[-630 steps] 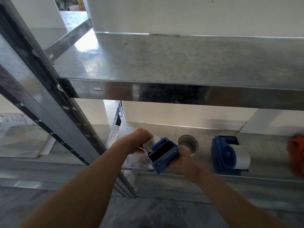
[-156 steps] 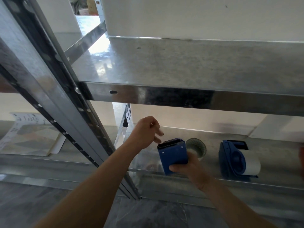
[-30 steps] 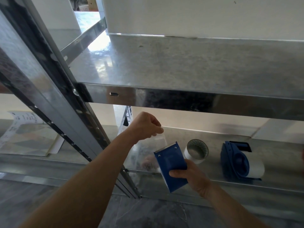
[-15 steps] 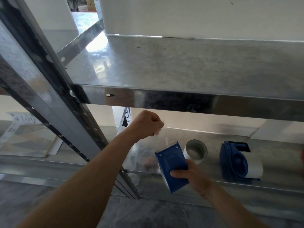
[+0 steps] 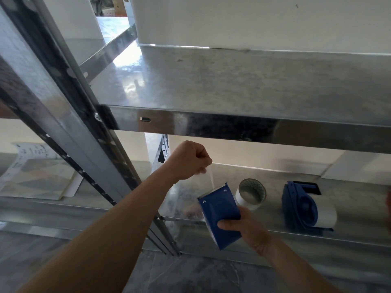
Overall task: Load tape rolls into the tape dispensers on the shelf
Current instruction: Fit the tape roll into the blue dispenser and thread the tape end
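My right hand (image 5: 246, 226) grips a blue tape dispenser (image 5: 220, 212), tilted, just in front of the lower shelf (image 5: 347, 199). A strip of clear tape (image 5: 206, 178) runs from the dispenser's top edge up to my left hand (image 5: 189, 158), which pinches its end in a closed fist. On the shelf behind stands a loose roll of clear tape (image 5: 250, 193). To its right lies a second blue dispenser (image 5: 302, 206) with a white roll in it.
The upper metal shelf (image 5: 243, 85) juts out right above my hands. A slanted steel upright (image 5: 69, 132) stands at left. Papers (image 5: 36, 172) lie on a neighbouring shelf at far left. Grey tiled floor lies below.
My left hand has drawn the clear tape a little higher out of the dispenser over the last second. The dispenser in my right hand stays tilted in about the same place.
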Demonstrator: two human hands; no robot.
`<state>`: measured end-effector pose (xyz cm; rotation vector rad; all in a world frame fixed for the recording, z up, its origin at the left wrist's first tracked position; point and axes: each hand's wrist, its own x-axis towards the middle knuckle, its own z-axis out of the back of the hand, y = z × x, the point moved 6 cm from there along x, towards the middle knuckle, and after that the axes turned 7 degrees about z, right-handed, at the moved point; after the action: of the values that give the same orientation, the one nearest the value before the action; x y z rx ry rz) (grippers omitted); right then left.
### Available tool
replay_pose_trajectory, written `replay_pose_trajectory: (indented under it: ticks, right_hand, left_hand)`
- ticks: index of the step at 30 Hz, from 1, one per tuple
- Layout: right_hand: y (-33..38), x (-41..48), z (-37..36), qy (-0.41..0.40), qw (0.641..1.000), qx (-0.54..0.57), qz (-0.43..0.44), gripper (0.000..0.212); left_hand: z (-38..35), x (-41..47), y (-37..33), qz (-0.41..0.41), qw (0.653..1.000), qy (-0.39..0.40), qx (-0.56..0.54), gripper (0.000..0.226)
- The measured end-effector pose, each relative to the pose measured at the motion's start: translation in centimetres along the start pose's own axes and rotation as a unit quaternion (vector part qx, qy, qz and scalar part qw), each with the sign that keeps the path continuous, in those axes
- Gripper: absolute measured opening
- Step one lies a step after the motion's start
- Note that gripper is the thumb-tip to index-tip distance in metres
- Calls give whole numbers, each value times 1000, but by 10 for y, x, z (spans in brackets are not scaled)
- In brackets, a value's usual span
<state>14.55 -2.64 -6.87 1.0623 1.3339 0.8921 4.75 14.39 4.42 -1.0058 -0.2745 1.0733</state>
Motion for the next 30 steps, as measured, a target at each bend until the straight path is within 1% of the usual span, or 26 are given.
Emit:
replay_pose_trajectory:
  ticks: [4,9,16,19,21,23,27,30]
  right_hand:
    - [0,0,0,-5,1000,11,-8,64]
    - [2,-1,-1,0,1000,20,-7,59]
    - [1,0,-5,0,1000,8,-26,63]
    - [-2,-1,-9,-1,999,1,-44,56]
    - [-4,-2,-11,-4,998,-6,-54,56]
    - [-4,-3,-12,-8,998,-11,-60,56]
    - [-4,-5,-12,-16,997,-2,-70,48]
    - [-2,-5,-14,-25,997,0,-77,53]
  left_hand:
    - [3,-3,-3,2,998,-54,-43,13]
    - [3,-5,-3,-5,997,-67,-35,14]
    - [10,-2,2,5,997,-66,-28,15]
    - [8,-2,5,1,998,-68,12,15]
    - [8,-3,7,-2,997,-68,27,14]
    - [8,-4,9,-2,997,-72,30,14]
    - [12,-6,9,-5,995,-100,27,15]
    - [13,-9,4,-16,994,-105,30,18]
